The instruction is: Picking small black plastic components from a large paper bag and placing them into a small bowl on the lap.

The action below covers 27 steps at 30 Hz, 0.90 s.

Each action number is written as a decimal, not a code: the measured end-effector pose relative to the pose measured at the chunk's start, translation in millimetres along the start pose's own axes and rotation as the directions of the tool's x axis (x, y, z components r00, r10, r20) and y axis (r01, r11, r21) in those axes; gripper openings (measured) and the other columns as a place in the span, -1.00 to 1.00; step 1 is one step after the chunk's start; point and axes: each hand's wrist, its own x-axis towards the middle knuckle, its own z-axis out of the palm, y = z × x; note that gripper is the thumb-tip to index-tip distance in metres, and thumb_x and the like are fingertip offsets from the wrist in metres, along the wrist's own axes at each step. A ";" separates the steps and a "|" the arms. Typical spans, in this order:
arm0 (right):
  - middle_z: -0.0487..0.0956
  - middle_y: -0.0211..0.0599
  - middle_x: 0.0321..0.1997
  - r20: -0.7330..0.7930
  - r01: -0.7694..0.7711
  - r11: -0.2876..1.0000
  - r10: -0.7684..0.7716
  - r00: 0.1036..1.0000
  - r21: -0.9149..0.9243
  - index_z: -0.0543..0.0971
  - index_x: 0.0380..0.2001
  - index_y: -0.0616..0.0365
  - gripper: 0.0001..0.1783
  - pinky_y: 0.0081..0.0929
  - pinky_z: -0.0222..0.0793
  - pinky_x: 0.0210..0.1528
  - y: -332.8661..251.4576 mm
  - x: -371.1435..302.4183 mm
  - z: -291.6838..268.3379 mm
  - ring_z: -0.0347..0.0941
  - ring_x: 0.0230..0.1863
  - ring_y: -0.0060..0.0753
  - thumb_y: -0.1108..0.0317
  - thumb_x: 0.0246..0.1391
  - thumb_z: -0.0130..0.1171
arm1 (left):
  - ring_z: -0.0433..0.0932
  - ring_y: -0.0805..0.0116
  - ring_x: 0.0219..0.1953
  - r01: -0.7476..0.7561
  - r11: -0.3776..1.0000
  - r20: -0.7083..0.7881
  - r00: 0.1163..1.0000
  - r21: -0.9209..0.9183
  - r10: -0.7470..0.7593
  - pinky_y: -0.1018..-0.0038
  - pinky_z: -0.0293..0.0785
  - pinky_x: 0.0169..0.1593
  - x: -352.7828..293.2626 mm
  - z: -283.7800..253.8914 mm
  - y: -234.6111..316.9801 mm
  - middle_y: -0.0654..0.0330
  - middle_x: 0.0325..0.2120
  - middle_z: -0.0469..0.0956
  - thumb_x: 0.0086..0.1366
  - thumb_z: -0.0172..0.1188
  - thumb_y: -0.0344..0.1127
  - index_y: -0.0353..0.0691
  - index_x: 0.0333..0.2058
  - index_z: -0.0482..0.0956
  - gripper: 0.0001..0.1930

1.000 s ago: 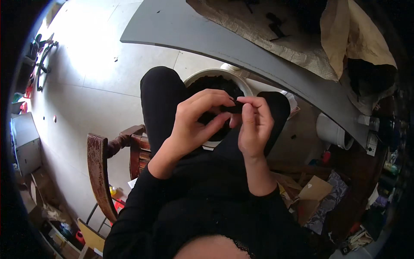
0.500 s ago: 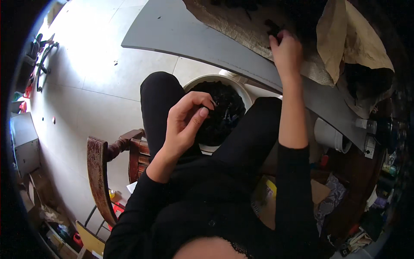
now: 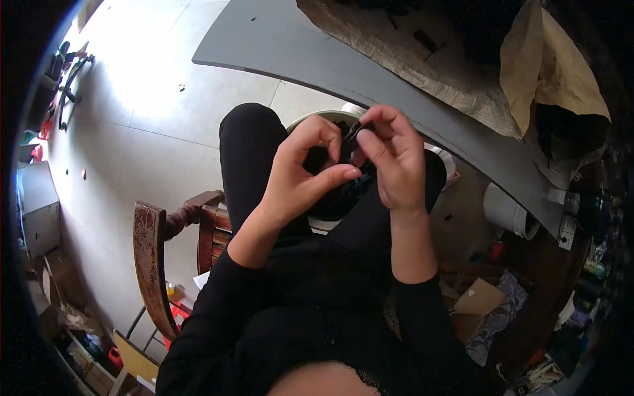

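My right hand [image 3: 399, 155] pinches a small thin dark piece [image 3: 357, 131] between thumb and fingers, over my lap. Its exact kind is hard to make out. Close beside it, my left hand [image 3: 297, 168] has curled fingers with the thumb stretched out apart from them, and I see nothing held there. Below both hands, between my knees, stands a round pale basin [image 3: 298, 121] filled with dark pieces, mostly hidden by the hands. More dark scraps lie on an opened brown paper sack [image 3: 422, 79] on the grey tabletop at the upper right.
The grey tabletop [image 3: 264, 46] slants across above my knees. A worn wooden chair arm [image 3: 150, 264] is at my left. A white bucket [image 3: 505, 210] stands under the table at right. Boxes [image 3: 39, 204] and clutter line the far left.
My right hand has come from the paper sack back over the basin with a dark piece. The left hand's pinch has loosened and its thumb now points right. The view has shifted slightly.
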 end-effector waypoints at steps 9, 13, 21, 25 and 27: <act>0.49 -0.37 -0.48 0.143 0.388 0.769 -0.368 0.919 -0.509 0.47 -0.34 0.23 -0.89 -0.65 0.27 -0.47 1.5 -23.3 4.1 0.35 -0.52 -0.63 0.42 0.11 0.01 | 0.38 0.48 -0.32 0.109 0.994 -0.067 0.992 -0.011 -0.109 0.60 0.29 -0.20 -9.0 2.7 8.7 0.27 -0.43 0.41 -0.10 0.37 -0.42 -0.28 -0.42 0.42 -0.71; 0.52 -0.28 -0.44 0.070 0.346 0.788 -0.363 0.929 -0.509 0.47 -0.34 0.23 -0.90 -0.62 0.32 -0.44 0.7 -31.6 7.6 0.42 -0.49 -0.53 0.44 0.08 0.03 | 0.38 0.46 -0.31 0.133 0.988 -0.075 0.988 -0.075 -0.138 0.58 0.30 -0.18 -12.6 6.2 9.0 0.25 -0.43 0.42 -0.09 0.36 -0.43 -0.30 -0.44 0.45 -0.74; 0.52 -0.10 -0.34 0.126 0.488 0.573 -0.555 0.822 -0.658 0.46 -0.33 0.26 -0.90 -0.43 0.42 -0.31 8.0 -44.9 21.1 0.51 -0.35 -0.16 0.51 0.04 0.02 | 0.37 0.45 -0.30 0.136 0.913 -0.109 0.976 -0.384 -0.191 0.60 0.26 -0.17 -24.7 12.1 0.8 0.21 -0.42 0.39 -0.10 0.34 -0.47 -0.33 -0.55 0.47 -0.81; 0.50 -0.19 -0.40 0.032 0.411 0.632 -0.521 0.853 -0.657 0.44 -0.34 0.26 -0.92 -0.50 0.39 -0.40 14.4 -46.1 16.5 0.49 -0.42 -0.31 0.49 0.08 -0.01 | 0.37 0.44 -0.28 0.221 0.878 -0.003 0.970 -0.425 -0.245 0.58 0.27 -0.17 -16.3 5.3 -1.2 0.21 -0.40 0.40 -0.10 0.34 -0.46 -0.33 -0.49 0.49 -0.80; 0.50 -0.29 -0.40 -0.123 0.208 0.900 -0.272 0.954 -0.382 0.42 -0.29 0.23 -0.87 -0.70 0.26 -0.50 16.7 -42.7 6.9 0.36 -0.53 -0.60 0.43 0.17 -0.10 | 0.33 0.58 -0.38 0.051 0.995 0.168 0.985 -0.085 -0.036 0.74 0.22 -0.48 -10.1 -5.8 -3.0 0.24 -0.33 0.37 -0.05 0.35 -0.36 -0.33 -0.35 0.49 -0.70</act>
